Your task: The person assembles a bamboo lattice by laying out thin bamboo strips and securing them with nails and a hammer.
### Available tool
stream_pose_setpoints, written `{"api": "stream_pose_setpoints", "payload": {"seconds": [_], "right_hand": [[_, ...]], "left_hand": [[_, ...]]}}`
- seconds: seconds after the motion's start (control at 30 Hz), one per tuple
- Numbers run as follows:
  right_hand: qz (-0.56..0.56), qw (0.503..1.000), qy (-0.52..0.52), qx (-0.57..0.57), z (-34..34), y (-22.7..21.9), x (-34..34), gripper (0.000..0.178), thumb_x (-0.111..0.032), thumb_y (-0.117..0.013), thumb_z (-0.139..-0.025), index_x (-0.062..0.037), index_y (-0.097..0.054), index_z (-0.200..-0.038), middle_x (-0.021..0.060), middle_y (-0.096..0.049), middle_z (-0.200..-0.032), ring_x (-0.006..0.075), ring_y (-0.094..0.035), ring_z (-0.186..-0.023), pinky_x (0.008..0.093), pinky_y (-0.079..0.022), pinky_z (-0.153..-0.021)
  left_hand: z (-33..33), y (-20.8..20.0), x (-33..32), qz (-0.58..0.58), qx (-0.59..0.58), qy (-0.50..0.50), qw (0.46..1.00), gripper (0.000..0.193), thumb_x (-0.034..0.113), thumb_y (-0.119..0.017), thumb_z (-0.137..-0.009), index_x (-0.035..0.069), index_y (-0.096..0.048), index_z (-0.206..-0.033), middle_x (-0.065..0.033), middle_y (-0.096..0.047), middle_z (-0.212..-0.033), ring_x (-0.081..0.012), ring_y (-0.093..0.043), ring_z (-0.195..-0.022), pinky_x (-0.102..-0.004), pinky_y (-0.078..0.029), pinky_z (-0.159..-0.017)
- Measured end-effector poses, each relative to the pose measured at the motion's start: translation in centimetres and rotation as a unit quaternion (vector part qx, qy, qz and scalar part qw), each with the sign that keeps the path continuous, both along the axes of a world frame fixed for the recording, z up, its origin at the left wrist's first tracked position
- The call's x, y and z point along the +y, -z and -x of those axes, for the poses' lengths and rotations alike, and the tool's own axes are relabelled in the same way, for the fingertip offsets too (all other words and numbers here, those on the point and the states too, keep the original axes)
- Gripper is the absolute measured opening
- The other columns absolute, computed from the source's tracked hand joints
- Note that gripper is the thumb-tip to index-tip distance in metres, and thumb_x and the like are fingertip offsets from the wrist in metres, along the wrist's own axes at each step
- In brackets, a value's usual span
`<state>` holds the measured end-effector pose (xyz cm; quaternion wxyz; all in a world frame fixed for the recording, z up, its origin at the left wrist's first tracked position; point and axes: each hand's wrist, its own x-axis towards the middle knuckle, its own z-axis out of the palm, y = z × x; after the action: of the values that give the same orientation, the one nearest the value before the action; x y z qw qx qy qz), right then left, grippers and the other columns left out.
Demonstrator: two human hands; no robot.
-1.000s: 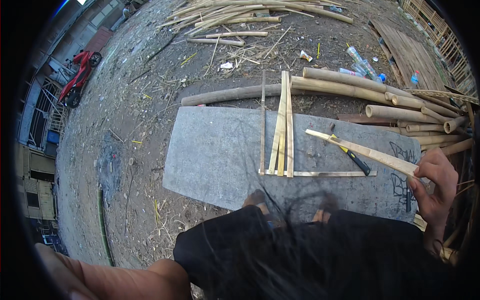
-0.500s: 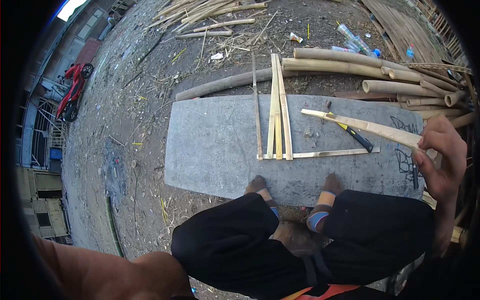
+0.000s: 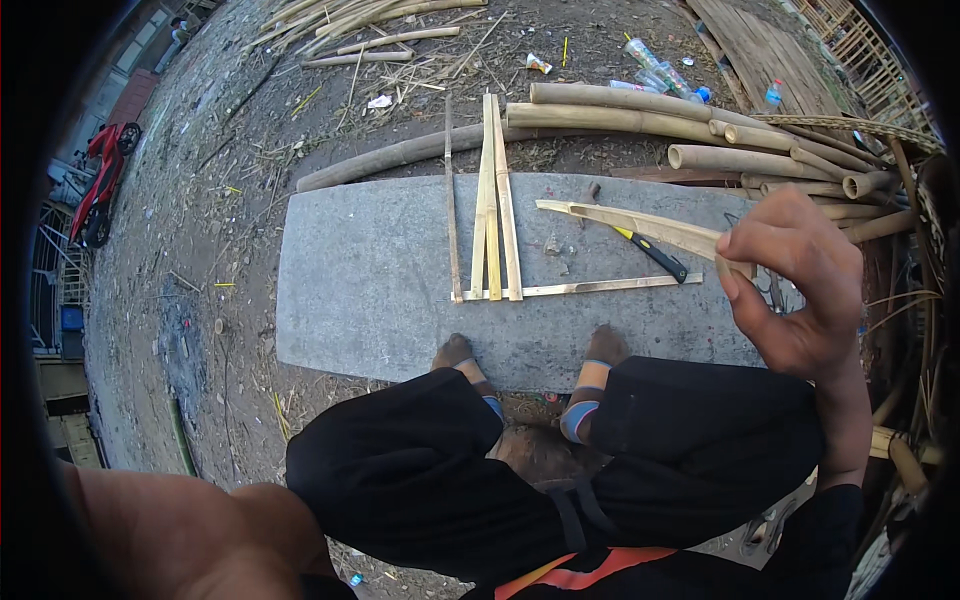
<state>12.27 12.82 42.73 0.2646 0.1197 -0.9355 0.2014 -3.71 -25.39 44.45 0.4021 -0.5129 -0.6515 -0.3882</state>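
Between thumb and fingers, my right hand (image 3: 805,290) pinches one end of a split bamboo strip (image 3: 640,223), its far end pointing left above the grey slab (image 3: 350,270). Below that strip lies a yellow-and-black utility knife (image 3: 658,258). Several bamboo strips (image 3: 508,220) rest lengthwise on the slab, their near ends meeting a crosswise bamboo strip (image 3: 610,286). My left hand (image 3: 210,540) looms close at the lower left, away from the strips; its fingers are out of sight.
Thick bamboo poles (image 3: 620,118) are stacked beyond the slab, towards the right. A long grey pole (image 3: 390,160) lies along its far edge. Farther off are cut bamboo pieces (image 3: 390,48), plastic bottles (image 3: 655,65) and a red motorcycle (image 3: 105,185). My feet (image 3: 605,348) are at the slab's near edge.
The view has shifted, so the slab appears farther left. My right hand has moved inward with the bamboo strip and turned, bringing the held end nearer the knife. The strips on the slab stay put.
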Motion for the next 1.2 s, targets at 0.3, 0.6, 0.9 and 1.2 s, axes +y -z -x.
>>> {"api": "stream_pose_setpoints", "payload": {"seconds": [0.3, 0.6, 0.9, 1.2], "right_hand": [[0.013, 0.999, 0.042, -0.022, 0.5, -0.3, 1.6, 0.021, 0.000, -0.069, -0.082, -0.0017, -0.065, -0.103, 0.0107, -0.068, -0.095, 0.0230, -0.063, -0.077, 0.0325, -0.050, -0.072], [0.266, 0.952, 0.143, 0.046, -2.7, 0.9, 6.1, 0.022, -0.011, -0.063, -0.097, -0.0033, -0.062, -0.118, 0.0020, -0.067, -0.105, 0.0112, -0.062, -0.088, 0.0259, -0.048, -0.079], [0.637, 0.757, 0.116, -0.086, 0.8, 17.0, 6.1, 0.019, -0.019, -0.065, -0.097, -0.0091, -0.062, -0.113, 0.0039, -0.069, -0.100, 0.0111, -0.064, -0.089, 0.0260, -0.047, -0.079], [0.635, 0.716, 0.156, -0.245, 0.1, 28.8, 3.6, 0.030, -0.026, -0.065, -0.097, -0.0071, -0.060, -0.119, 0.0072, -0.068, -0.105, 0.0156, -0.065, -0.100, 0.0287, -0.048, -0.080]], "left_hand": [[-0.4, -1.5, 2.9, 0.004, 0.007, 0.063, 0.998, 0.023, 0.005, -0.061, -0.093, -0.005, -0.060, -0.113, -0.0191, -0.066, -0.102, -0.0208, -0.063, -0.091, -0.0308, -0.049, -0.076], [2.9, -1.1, 11.9, 0.112, -0.036, 0.173, 0.978, 0.022, 0.005, -0.061, -0.093, -0.005, -0.060, -0.113, -0.0190, -0.066, -0.102, -0.0205, -0.063, -0.090, -0.0303, -0.049, -0.075], [5.0, 14.7, 18.8, 0.482, -0.172, 0.081, 0.855, 0.055, 0.027, -0.074, -0.085, 0.008, -0.053, -0.132, -0.0142, -0.059, -0.125, -0.0331, -0.056, -0.120, -0.0471, -0.048, -0.098], [11.4, 24.5, 20.0, 0.586, 0.061, 0.048, 0.807, 0.045, 0.009, -0.057, -0.090, 0.028, -0.055, -0.131, -0.0049, -0.058, -0.089, -0.0202, -0.067, -0.073, -0.0363, -0.055, -0.061]]}}
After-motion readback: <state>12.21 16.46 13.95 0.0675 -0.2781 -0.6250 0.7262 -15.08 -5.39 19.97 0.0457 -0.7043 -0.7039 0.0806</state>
